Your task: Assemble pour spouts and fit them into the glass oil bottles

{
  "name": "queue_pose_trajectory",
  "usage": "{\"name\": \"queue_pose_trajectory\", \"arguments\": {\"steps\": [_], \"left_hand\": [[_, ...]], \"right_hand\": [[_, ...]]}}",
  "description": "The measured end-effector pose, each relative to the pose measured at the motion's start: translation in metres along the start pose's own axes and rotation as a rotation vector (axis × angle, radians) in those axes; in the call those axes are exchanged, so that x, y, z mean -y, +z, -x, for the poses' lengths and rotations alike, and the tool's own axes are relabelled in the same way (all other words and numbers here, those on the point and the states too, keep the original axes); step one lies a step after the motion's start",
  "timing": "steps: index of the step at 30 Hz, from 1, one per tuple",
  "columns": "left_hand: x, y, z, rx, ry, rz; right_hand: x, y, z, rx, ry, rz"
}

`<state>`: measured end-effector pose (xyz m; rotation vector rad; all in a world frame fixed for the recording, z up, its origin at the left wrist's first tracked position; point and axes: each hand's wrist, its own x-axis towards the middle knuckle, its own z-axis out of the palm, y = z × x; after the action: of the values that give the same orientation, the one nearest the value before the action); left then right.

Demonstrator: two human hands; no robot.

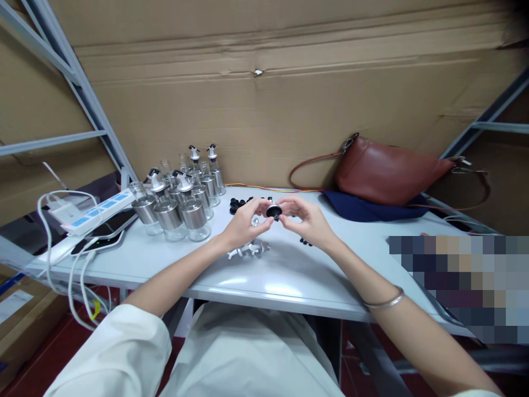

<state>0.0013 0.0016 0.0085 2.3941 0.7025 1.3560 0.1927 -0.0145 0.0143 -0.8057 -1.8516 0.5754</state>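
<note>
White cloth, a sleeve [124, 347] and the lap below it, fills the bottom of the head view, nearest the camera. From there two bare forearms reach up over the edge of the pale grey table [264, 281]; a thin metal bangle [382, 302] circles the right wrist.

Both hands meet over the middle of the tabletop. The left hand [242, 223] and the right hand [308, 218] pinch a small black cap [273, 211] between their fingertips, so each hand is closed on that one piece, held just above the table surface. Right under the left hand lie a few small silvery spout parts [248, 251], and more little black caps [239, 205] are scattered behind the hands, with a couple [306, 241] beside the right wrist.

To the left stands a tight cluster of glass bottles with steel bands [182, 204]; some at the back wear pourer tops, others are open. Farther left lie a white power strip [99, 208], a phone [97, 240] on the table edge and white cables [74, 275] hanging down.

Behind the right hand a brown leather handbag [384, 171] rests on dark blue cloth [367, 209], against the cardboard wall [264, 82]. A blurred patch covers the right end of the table, so nothing there can be told.
</note>
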Motion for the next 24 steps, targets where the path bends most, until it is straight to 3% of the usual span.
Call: {"name": "queue_pose_trajectory", "arguments": {"steps": [4, 10, 18, 24], "left_hand": [[0.0007, 0.0007, 0.0001, -0.007, 0.028, -0.019], [0.0011, 0.0045, 0.0020, -0.049, 0.032, 0.098], [-0.0025, 0.0035, 0.0012, -0.072, 0.179, -0.038], [-0.0001, 0.0043, 0.0015, -0.027, 0.141, -0.032]], "right_hand": [[-0.0006, -0.0005, 0.0005, 0.032, -0.017, 0.050], [0.0012, 0.0009, 0.0006, -0.023, -0.064, 0.085], [0.0056, 0.0011, 0.0014, -0.013, -0.081, 0.176], [-0.0013, 0.0013, 0.0010, 0.010, -0.083, 0.185]]}}
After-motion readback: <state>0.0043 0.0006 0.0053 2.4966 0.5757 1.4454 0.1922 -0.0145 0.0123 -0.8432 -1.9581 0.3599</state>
